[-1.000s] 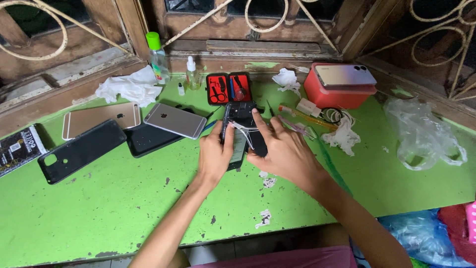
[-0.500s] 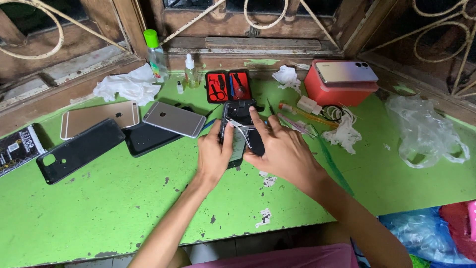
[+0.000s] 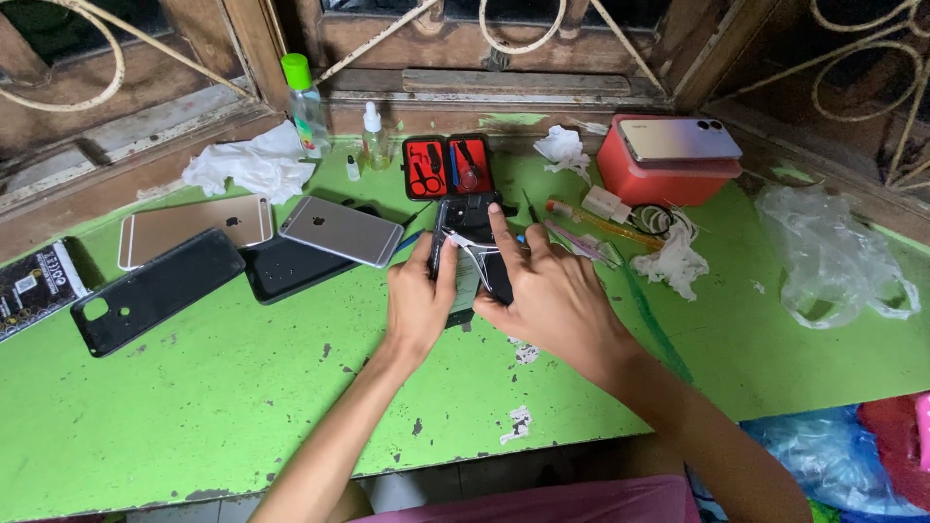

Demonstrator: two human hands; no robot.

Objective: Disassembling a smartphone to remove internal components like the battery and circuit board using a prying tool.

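Both hands meet over a dark phone (image 3: 468, 225) lying on the green worktop (image 3: 194, 407). The left hand (image 3: 418, 300) clamps the phone's near left edge, apparently to keep it from sliding, while the right hand (image 3: 552, 295) presses on it from the other side, its forefinger stretched along the phone beside thin metal tweezers (image 3: 475, 254). Just beyond the hands an open red tool case (image 3: 448, 167) stands within reach. Left of the left hand lie a grey phone (image 3: 341, 230), a gold phone (image 3: 194, 228) and a black phone cover (image 3: 155, 289).
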